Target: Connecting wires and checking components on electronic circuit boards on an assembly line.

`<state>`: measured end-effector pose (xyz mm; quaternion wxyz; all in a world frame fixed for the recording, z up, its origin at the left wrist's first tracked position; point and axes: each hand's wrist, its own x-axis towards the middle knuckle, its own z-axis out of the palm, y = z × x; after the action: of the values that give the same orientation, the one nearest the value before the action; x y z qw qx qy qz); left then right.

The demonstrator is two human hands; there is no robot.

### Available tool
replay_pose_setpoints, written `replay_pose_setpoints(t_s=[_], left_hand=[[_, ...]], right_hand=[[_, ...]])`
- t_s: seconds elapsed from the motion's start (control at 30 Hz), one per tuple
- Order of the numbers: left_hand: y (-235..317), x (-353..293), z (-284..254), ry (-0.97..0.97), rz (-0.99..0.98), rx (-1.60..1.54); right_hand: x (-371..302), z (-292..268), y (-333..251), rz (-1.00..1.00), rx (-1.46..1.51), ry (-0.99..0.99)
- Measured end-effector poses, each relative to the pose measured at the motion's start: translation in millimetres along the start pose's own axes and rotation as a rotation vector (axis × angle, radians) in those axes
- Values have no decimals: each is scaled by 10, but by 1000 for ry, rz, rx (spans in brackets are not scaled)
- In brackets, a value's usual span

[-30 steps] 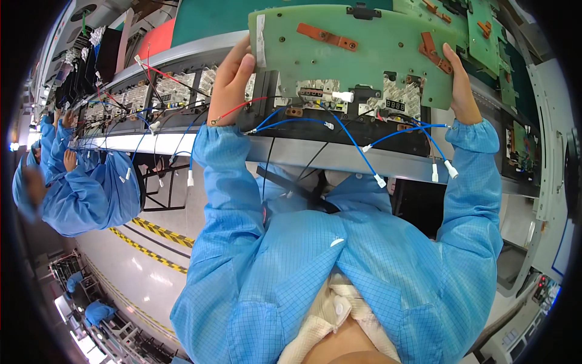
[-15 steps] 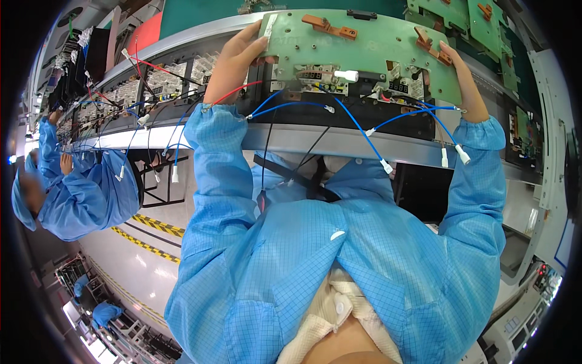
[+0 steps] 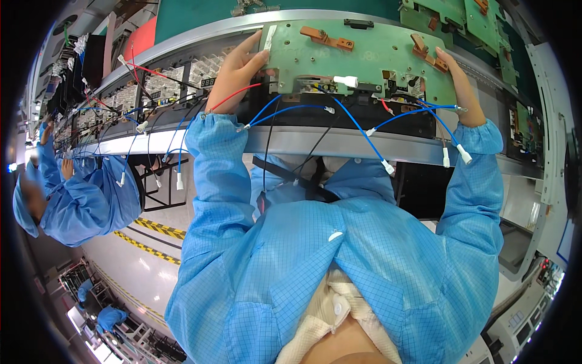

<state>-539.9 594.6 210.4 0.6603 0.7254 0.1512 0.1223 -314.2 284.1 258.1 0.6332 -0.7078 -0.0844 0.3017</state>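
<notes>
A flat green fixture plate [image 3: 370,60] with brown pivoting clamps [image 3: 327,39] lies over the circuit boards at the rail in front of me. My left hand [image 3: 238,70] grips its left edge, thumb on the near side and fingers reaching toward the far corner. On the right edge, my right hand [image 3: 459,82] holds the plate with its fingertips near a second brown clamp [image 3: 427,56]. Parts of the boards show through the plate's cutouts. Blue wires [image 3: 357,130] with white connectors come out beneath it and hang over the metal rail [image 3: 339,144].
More circuit boards [image 3: 157,85] with loose red, black and blue wires run along the line to the left. Other green plates [image 3: 485,30] lie at the far right. A co-worker in blue [image 3: 91,194] sits at the left.
The green plate has come slightly nearer to me and lower over the boards, covering more of their displays. Both hands have moved with it and keep their hold.
</notes>
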Motion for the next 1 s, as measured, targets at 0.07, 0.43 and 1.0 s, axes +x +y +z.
replay_pose_setpoints(t_s=[0.07,0.43,1.0], left_hand=[[-2,-24,-1,0,4,-2],[42,-33,-39,11,25,50],[-34,-33,-13,-5,-7,35]], right_hand=[[-5,3,22,-1,3,-13],[18,-17,38,32,-71,-107],[-81,-40,46,-35,-103,-119]])
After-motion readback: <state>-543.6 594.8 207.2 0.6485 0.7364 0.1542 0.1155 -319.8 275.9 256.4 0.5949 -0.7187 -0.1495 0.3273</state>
